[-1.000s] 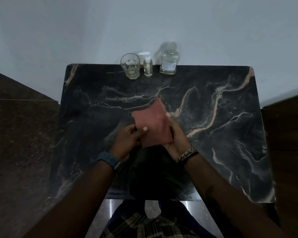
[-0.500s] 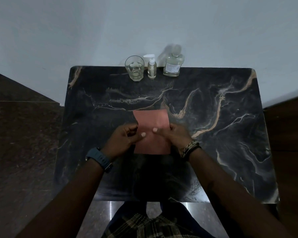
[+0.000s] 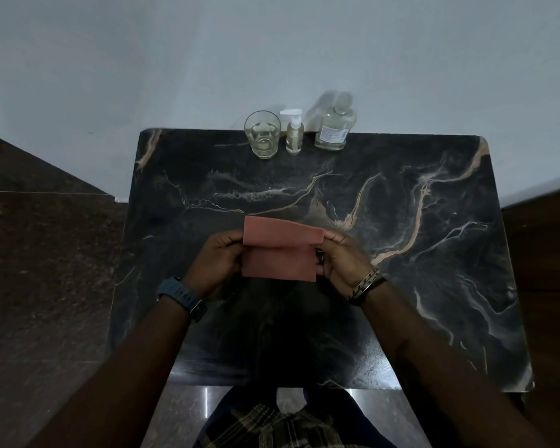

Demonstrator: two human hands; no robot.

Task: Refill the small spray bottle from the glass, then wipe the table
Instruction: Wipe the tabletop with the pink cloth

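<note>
A pink cloth [image 3: 280, 253] is held over the middle of the black marble table [image 3: 434, 253], its far part folded over toward me. My left hand [image 3: 219, 261] pinches its left edge and my right hand [image 3: 345, 261] pinches its right edge. At the table's far edge stand a glass [image 3: 262, 134] with a little liquid at the bottom, a small spray bottle [image 3: 294, 133] with a white pump head, and a larger clear bottle [image 3: 335, 124] with a label.
A pale wall rises directly behind the table. Dark stone surfaces flank the table on the left [image 3: 46, 253] and a dark wooden one on the right [image 3: 543, 270]. My lap in plaid cloth shows below the near edge.
The cloth went from tilted in the air to flat and square, and now its far part is folded over. My hands moved from its middle out to its left and right edges.
</note>
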